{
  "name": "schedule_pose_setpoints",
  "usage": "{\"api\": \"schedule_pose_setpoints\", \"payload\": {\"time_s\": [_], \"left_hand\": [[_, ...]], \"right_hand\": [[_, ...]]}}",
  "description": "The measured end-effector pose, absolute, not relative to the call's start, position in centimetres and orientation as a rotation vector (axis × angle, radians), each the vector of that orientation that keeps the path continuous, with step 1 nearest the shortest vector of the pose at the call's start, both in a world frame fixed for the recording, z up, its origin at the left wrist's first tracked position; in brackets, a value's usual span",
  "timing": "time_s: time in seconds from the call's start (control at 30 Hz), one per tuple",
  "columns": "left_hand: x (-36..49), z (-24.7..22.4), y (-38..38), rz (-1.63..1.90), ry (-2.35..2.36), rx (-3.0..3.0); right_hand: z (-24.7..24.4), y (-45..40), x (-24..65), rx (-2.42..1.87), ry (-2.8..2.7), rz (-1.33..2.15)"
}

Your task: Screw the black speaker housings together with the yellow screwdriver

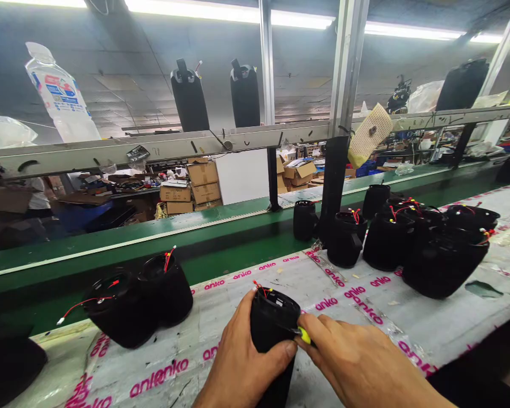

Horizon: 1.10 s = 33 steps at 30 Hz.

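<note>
In the head view, a black cloth-covered speaker housing [274, 323] stands tilted before me, its open top showing a dark hollow. Thin red wires [263, 289] with small connectors poke out at its rim. My left hand [246, 351] is wrapped round the housing from the left, thumb across its near side. On the right, my right hand [344, 345] is closed on a small yellow-handled tool [305, 335]. The tool's thin dark end touches the housing just below the rim; its exact kind is hidden by my fingers.
Two similar housings [165, 292] stand to the left, and several more [446, 255] are grouped at the right. Printed plastic sheeting [238, 277] covers the bench. Behind it runs a green conveyor [221, 238]. A metal shelf [153, 148] holding a bottle [59, 93] crosses above, with an upright post [340, 113].
</note>
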State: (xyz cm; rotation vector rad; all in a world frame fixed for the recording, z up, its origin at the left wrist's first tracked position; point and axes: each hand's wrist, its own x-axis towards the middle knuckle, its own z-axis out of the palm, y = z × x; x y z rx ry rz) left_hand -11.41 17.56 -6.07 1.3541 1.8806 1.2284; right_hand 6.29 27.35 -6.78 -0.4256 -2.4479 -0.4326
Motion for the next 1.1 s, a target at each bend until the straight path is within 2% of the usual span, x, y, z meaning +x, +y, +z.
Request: {"api": "schedule_pose_setpoints", "payload": {"time_s": [0.47, 0.63, 0.8, 1.0, 1.1], "left_hand": [[-10.6, -7.1, 18.6, 1.204, 2.096, 1.403], [-10.2, -6.8, 18.7, 1.173, 2.136, 1.415], [-9.7, -7.2, 19.0, 1.219, 2.21, 1.421], [-11.4, -6.7, 19.0, 1.258, 1.999, 1.343], [-12.2, -6.7, 18.6, 1.333, 1.899, 1.285]], "right_hand": [[-6.5, 27.6, 7.2, -0.389, -2.749, -0.569], [-6.5, 27.5, 6.7, -0.531, -2.763, -0.511], [-6.7, 27.5, 6.7, -0.497, -2.706, -0.473], [-8.2, 27.6, 7.0, -0.354, -2.383, 0.075], [-8.4, 27.6, 6.6, -0.417, -2.301, 0.183]]}}
